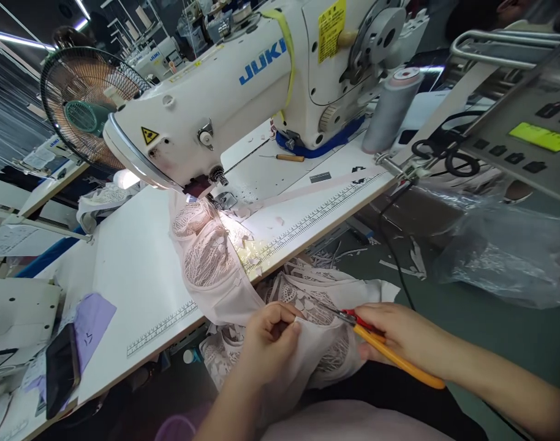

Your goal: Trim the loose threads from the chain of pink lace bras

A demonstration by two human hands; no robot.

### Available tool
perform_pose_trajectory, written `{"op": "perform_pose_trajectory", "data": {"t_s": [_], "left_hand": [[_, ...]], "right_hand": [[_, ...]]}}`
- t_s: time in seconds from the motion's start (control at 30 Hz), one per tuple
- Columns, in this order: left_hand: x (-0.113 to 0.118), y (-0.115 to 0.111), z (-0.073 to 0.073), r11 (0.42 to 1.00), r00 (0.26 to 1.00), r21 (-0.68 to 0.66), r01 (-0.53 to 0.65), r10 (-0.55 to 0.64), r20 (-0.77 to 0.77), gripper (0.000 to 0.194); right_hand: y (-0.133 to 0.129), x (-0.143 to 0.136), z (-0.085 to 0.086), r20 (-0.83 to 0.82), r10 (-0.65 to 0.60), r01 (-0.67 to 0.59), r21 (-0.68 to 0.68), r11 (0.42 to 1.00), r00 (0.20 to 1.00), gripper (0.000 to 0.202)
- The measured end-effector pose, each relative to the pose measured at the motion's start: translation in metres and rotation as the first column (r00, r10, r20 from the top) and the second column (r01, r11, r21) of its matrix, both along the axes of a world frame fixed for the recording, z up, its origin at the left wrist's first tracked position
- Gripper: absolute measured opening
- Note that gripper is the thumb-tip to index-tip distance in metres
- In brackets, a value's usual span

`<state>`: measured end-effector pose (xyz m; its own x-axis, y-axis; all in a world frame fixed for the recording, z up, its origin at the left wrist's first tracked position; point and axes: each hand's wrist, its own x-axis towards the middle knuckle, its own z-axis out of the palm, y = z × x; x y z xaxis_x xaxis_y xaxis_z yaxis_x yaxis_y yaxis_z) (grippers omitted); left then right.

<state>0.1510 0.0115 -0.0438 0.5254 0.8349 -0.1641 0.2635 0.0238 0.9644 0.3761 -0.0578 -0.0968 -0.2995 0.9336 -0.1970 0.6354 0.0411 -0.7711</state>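
Pale pink lace fabric (326, 343) hangs over the table's front edge and across the lap. My left hand (273, 340) is closed, pinching the edge of this fabric between thumb and fingers. In my right hand (390, 334) are scissors (394, 361) with orange and red handles; their blades point left, just above the lace and to the right of my left hand. More of the lace garment (211, 254) lies on the table under the lit needle area of a white sewing machine (257, 67).
A grey thread cone (393, 110) and a wooden-handled awl (289, 158) are on the white table (137, 263). A phone (62, 370) rests by purple fabric (92, 324) at left. Behind stands a fan (87, 110); plastic wrapping (510, 251) lies at right.
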Motion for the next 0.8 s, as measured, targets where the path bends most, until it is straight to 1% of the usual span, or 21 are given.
{"op": "perform_pose_trajectory", "data": {"t_s": [0.07, 0.17, 0.27, 0.33, 0.43, 0.53, 0.6, 0.67, 0.8], "left_hand": [[-0.002, 0.000, 0.000, 0.997, 0.999, -0.079, -0.023, 0.026, 0.028, 0.018], [-0.005, -0.001, -0.001, 0.981, 0.996, -0.188, -0.039, 0.053, 0.067, 0.025], [-0.008, -0.001, -0.003, 0.974, 0.993, -0.221, -0.055, 0.076, 0.087, 0.030], [-0.009, -0.001, -0.003, 0.973, 0.991, -0.220, -0.073, 0.095, 0.091, 0.032], [-0.008, -0.001, -0.003, 0.976, 0.990, -0.194, -0.096, 0.114, 0.083, 0.034], [-0.007, -0.001, -0.001, 0.983, 0.990, -0.138, -0.125, 0.133, 0.053, 0.031], [-0.007, 0.000, 0.000, 0.987, 0.991, -0.095, -0.131, 0.133, 0.025, 0.027], [-0.007, 0.000, -0.001, 0.991, 0.992, -0.048, -0.127, 0.127, 0.000, 0.023], [-0.006, -0.001, -0.006, 0.987, 0.991, 0.093, -0.129, 0.132, -0.027, 0.017]], "right_hand": [[0.001, 0.005, 0.001, -0.028, -0.019, 0.020, 0.043, 0.999, 0.999, 0.049], [0.003, 0.008, -0.002, -0.086, 0.001, 0.008, 0.106, 0.994, 0.996, 0.050], [0.005, 0.006, -0.008, -0.136, 0.009, 0.010, 0.139, 0.990, 0.991, 0.052], [0.006, 0.002, -0.010, -0.188, -0.010, 0.039, 0.154, 0.987, 0.982, 0.050], [0.008, -0.007, -0.007, -0.264, -0.036, 0.079, 0.155, 0.985, 0.964, 0.045], [0.007, -0.015, 0.004, -0.297, -0.067, 0.105, 0.114, 0.988, 0.953, 0.038], [0.006, -0.019, 0.012, -0.292, -0.088, 0.124, 0.108, 0.986, 0.952, 0.035], [0.005, -0.021, 0.017, -0.269, -0.092, 0.132, 0.133, 0.982, 0.959, 0.034], [0.003, -0.019, 0.017, -0.213, -0.094, 0.132, 0.170, 0.977, 0.972, 0.035]]}}
